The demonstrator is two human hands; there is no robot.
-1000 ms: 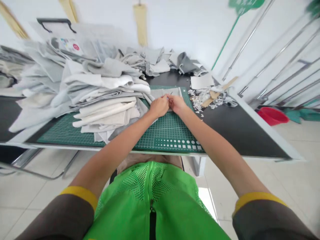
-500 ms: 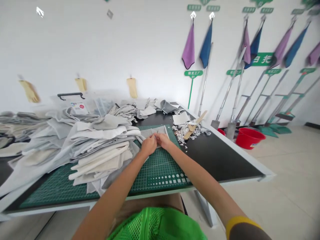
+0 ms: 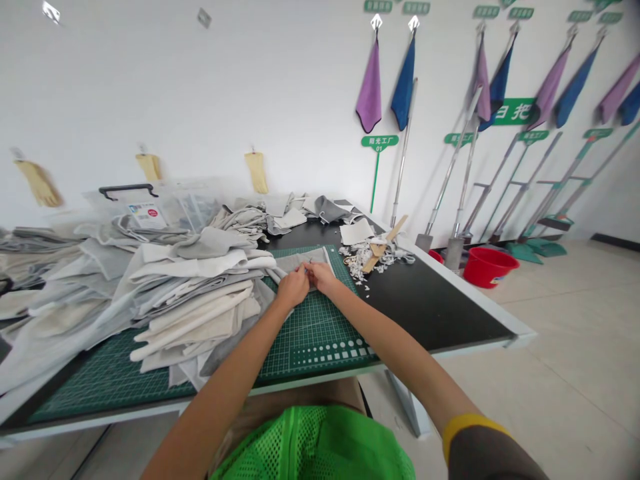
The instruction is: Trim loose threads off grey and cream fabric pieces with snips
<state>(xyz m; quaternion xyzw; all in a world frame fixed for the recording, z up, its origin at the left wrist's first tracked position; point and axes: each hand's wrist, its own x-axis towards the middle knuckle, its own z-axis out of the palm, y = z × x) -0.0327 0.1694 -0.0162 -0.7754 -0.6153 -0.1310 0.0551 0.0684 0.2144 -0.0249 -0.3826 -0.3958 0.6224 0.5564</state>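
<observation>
The left hand (image 3: 293,288) and right hand (image 3: 323,278) meet near the far edge of the green cutting mat (image 3: 320,353), fingers (image 3: 311,268) curled tight over a grey fabric piece (image 3: 295,261), gripping it or something tiny, can't tell! A folded fabric stack (image 3: 195,327) crowds the mat's left side, scraps (image 3: 367,257) sit beyond its right edge on the black surface (image 3: 430,313), and open mat stays clear for the forearms.

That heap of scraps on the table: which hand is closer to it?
Right. The right hand is nearer, a short way to the left of the scrap heap in this view and not touching it. The left hand lies farther away, on the right hand's other side.
</observation>
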